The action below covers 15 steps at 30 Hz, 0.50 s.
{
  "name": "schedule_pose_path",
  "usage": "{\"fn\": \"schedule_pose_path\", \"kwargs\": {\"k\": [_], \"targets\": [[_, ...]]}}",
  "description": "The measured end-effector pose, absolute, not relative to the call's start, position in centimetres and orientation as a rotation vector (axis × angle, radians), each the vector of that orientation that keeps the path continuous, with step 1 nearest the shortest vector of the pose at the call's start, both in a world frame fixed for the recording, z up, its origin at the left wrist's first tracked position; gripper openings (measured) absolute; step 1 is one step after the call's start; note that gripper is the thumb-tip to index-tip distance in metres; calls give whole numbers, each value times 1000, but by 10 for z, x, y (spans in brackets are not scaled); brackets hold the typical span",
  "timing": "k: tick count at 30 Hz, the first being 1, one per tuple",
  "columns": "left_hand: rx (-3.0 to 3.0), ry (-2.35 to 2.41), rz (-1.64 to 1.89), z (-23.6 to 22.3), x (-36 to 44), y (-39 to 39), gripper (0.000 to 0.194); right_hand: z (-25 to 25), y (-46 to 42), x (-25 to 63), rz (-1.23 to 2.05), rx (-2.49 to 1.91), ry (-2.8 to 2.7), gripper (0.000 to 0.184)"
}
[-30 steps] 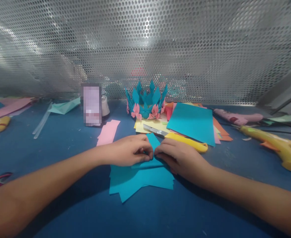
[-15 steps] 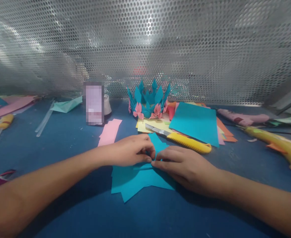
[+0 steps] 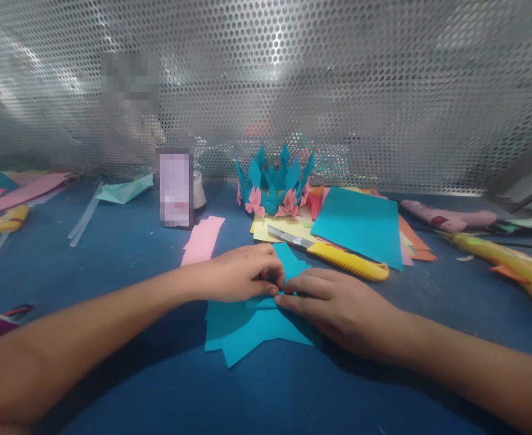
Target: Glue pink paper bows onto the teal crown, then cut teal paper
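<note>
Several blue paper pieces lie overlapped on the table, their corners sticking out in points. Over them, my left hand is closed, thumb and curled fingers pinching a small blue piece of paper. My right hand meets it from the other side, its fingertips pressed together on the same piece. Part of the paper is hidden under both hands. Just beyond my fingers lies a yellow utility knife with its blade out. Pink paper strips rest beyond my left wrist.
A blue and pink paper crown stands near the perforated metal panel. Coloured sheets are stacked beside it. Glue guns, one yellow and one pink, lie at right. A blurred upright object stands back left.
The view has shifted slightly. My hands stay together at the blue paper, and the fold between them looks a little flatter.
</note>
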<state>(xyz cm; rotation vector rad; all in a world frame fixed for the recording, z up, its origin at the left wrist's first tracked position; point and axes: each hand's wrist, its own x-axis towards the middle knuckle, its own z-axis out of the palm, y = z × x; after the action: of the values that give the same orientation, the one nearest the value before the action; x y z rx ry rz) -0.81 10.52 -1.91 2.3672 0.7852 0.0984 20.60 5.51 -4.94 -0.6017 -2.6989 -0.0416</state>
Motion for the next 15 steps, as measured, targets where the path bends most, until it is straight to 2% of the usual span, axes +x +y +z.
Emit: {"fn": "schedule_pose_path", "kwargs": {"k": [6,15], "targets": [[2338,776,129,-21,-9,105,7,-49,55,205,119,-716,-2637,26],[2351,747,158,-22,-9,107,9,-49,52,205,16,-673,-2631,27]]}}
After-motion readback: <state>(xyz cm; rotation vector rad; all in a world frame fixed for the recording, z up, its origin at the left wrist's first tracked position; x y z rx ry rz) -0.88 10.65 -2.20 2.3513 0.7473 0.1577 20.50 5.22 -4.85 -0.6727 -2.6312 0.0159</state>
